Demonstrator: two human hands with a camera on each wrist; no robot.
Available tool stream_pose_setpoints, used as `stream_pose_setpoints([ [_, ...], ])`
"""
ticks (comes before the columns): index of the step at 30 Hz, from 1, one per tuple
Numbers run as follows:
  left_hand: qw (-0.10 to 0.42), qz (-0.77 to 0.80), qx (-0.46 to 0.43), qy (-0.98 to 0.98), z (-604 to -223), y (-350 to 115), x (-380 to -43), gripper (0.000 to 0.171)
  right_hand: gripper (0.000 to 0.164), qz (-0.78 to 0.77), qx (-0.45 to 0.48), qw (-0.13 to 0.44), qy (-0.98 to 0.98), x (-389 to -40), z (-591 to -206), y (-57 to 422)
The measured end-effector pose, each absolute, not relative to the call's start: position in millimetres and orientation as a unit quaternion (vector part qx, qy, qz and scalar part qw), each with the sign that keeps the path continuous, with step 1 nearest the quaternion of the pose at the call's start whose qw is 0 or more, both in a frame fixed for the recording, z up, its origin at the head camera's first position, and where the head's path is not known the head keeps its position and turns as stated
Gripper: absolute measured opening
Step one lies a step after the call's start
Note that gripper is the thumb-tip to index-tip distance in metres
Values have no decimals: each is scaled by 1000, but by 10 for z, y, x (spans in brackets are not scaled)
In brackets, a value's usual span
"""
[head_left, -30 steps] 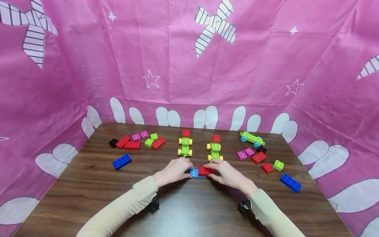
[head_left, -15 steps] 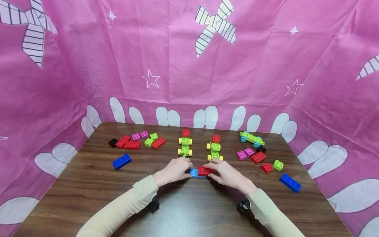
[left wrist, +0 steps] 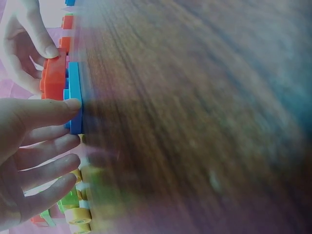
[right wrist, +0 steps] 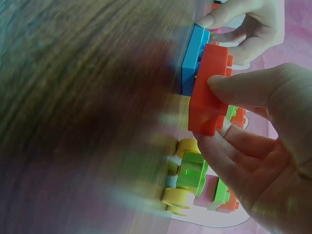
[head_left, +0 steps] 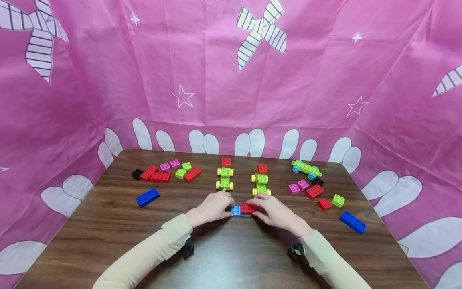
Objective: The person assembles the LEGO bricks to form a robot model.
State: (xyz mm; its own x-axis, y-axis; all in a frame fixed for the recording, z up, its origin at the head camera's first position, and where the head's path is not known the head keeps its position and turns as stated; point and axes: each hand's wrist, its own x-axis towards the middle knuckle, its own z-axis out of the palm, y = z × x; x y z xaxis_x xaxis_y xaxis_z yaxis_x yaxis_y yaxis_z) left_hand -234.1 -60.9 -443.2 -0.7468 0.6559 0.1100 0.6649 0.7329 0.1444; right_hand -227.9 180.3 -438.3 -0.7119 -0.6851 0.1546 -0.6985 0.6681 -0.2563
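My left hand pinches the left end of a thin light-blue toy brick on the table, thumb on its near side. My right hand grips a red 2x4 brick by its right part. That red brick lies over the right portion of the blue one and overhangs its right end, as the right wrist view shows. In the left wrist view, blue studs show between the red brick and the blue brick; whether they are pressed fully together I cannot tell.
Just beyond my hands stand two green wheeled builds with yellow wheels and red bricks at their far ends. Loose bricks lie at left and right, including dark blue bricks. A green blue-wheeled base sits far right.
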Motion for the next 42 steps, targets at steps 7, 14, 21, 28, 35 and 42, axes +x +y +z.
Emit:
stream_pose_setpoints([
  [7,23,-91,-353,-931,-4427,-619,-2339,27,36,147,382,37,-912,-2269,-4389,1775],
  [14,21,-97,-352,-931,-4412,-621,-2329,27,35,144,382,31,-912,-2270,-4370,1751],
  [21,24,-98,-352,-931,-4406,-620,-2335,26,35,144,382,31,-912,-2256,-4367,1726],
  [28,28,-99,-356,-929,-4397,-610,-2339,24,36,146,378,7,-914,-2274,-4322,1747],
  [35,33,-100,-356,-928,-4408,-612,-2341,22,37,150,372,1,-916,-2274,-4329,1764],
  [42,32,-98,-353,-930,-4418,-612,-2346,22,39,132,381,28,-915,-2259,-4373,1745],
])
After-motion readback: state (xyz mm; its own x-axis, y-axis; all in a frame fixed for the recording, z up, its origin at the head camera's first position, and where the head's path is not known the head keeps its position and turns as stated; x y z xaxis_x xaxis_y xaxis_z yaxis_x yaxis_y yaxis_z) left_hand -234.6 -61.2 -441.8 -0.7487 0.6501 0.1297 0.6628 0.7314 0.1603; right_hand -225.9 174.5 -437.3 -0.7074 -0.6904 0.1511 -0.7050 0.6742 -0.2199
